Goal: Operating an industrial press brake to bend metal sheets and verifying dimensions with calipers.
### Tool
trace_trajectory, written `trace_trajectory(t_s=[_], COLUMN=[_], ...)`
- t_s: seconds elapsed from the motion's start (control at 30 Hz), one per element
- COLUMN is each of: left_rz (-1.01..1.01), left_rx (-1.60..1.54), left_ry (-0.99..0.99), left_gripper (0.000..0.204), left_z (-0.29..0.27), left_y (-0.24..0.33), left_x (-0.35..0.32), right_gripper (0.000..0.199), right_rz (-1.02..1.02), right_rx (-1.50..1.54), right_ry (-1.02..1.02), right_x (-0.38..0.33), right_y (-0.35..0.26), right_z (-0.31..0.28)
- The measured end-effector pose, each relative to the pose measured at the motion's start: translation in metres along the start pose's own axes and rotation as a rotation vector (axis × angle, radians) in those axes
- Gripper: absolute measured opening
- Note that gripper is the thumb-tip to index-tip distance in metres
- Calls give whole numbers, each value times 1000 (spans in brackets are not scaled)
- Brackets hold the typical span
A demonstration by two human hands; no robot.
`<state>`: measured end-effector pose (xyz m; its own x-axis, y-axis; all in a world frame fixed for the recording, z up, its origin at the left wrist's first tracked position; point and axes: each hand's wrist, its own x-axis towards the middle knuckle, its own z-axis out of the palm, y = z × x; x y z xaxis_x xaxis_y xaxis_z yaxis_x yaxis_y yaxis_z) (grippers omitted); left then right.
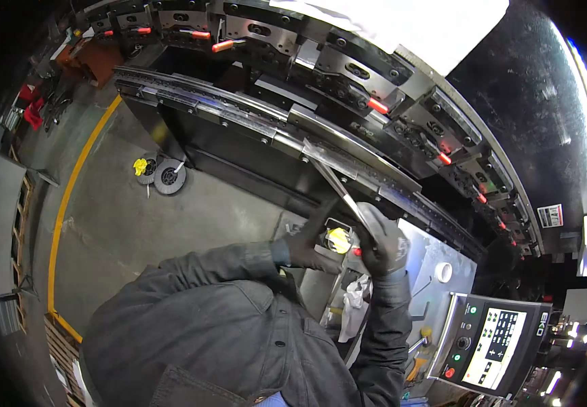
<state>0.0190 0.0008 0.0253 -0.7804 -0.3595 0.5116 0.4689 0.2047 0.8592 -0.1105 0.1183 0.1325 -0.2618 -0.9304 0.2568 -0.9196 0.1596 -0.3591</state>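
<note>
Floor (225, 230), control panel (466, 344) — right hand (383, 245) gripping strip (338, 186)

A yellow painted line (51, 278) runs along the grey concrete floor (103, 230), where two round dark discs with grey rims (170, 178) lie side by side, a crumpled-looking yellow item (141, 167) at the left one. Red cloth (33, 114) hangs near a brown box-like piece (93, 64). At right, a white ring-shaped roll (438, 274) sits on the grey metal counter (464, 270), above a tilted black control panel with a lit screen (493, 347).
</note>
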Motion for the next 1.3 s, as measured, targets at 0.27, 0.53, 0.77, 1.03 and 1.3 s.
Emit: trace_trajectory(t_s=[0.27, 0.53, 0.77, 1.03, 1.3], left_rz=[-600, -864, -810, -826, -860], left_rx=[-273, -416, -416, -384, -243], left_ry=[252, 153, 116, 176, 241], left_gripper=[45, 36, 30, 25, 22], left_z=[11, -41, -55, -57, -53], left_y=[-39, -63, -90, -82, -71], left_x=[15, 39, 44, 55, 68], right_gripper=[52, 45, 41, 38, 38], right_rz=[290, 804, 899, 989, 1001], right_rx=[162, 632, 833, 1064, 1084], right_ry=[300, 307, 356, 371, 394], right_x=[-37, -100, -82, -95, -103], right_y=[17, -15, 2, 24, 31], right_z=[52, 112, 152, 184, 196])
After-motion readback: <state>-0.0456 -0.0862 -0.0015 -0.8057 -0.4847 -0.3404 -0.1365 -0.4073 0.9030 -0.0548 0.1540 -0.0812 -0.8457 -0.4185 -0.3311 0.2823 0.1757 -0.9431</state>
